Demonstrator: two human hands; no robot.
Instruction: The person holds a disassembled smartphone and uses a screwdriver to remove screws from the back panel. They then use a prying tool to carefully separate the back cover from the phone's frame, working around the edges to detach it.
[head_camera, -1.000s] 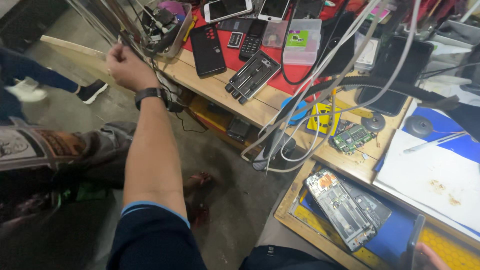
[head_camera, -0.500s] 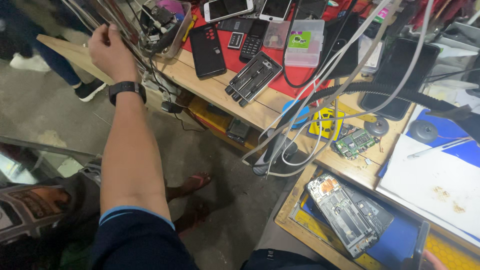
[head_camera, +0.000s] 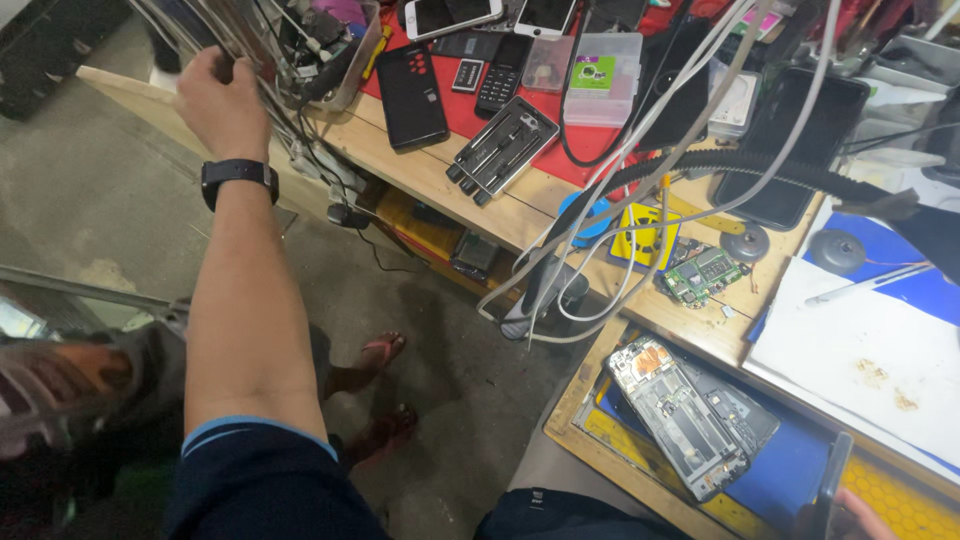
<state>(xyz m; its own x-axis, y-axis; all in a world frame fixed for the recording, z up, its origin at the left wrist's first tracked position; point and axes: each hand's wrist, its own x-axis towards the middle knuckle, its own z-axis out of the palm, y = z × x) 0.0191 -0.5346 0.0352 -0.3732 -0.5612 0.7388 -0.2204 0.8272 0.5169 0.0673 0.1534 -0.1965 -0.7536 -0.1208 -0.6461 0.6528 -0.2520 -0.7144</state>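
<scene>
At the near right corner of the bench (head_camera: 590, 385), an opened phone chassis (head_camera: 675, 415) is seen lying on a blue mat (head_camera: 790, 470), its inner frame facing up. Only a sliver of the right hand (head_camera: 850, 515) is visible at the bottom edge, seemingly against a thin dark object; whether it is clenched or released cannot be told.

Further along the bench's front edge, a small green circuit board (head_camera: 700, 275) lies beside a yellow square part (head_camera: 640, 235), with a loop of white cables (head_camera: 600, 260) draped over both and sagging past the edge toward the floor.

Beyond, on the red mat (head_camera: 470, 110), a black phone case (head_camera: 412, 95) and an open screwdriver set (head_camera: 500, 148) are laid side by side, well back from the cable loop.

At the far left corner, the left hand (head_camera: 222, 100), a black watch on its wrist, is raised and closed around a bundle of hanging cables (head_camera: 255, 40) just beside a clear tray of clutter (head_camera: 330, 45).

A snag is judged the main risk: the gripped strands run close to the tray, so a sharp tug could tip it off the corner. The white loop could likewise drag the loose circuit board over the front edge if caught.
</scene>
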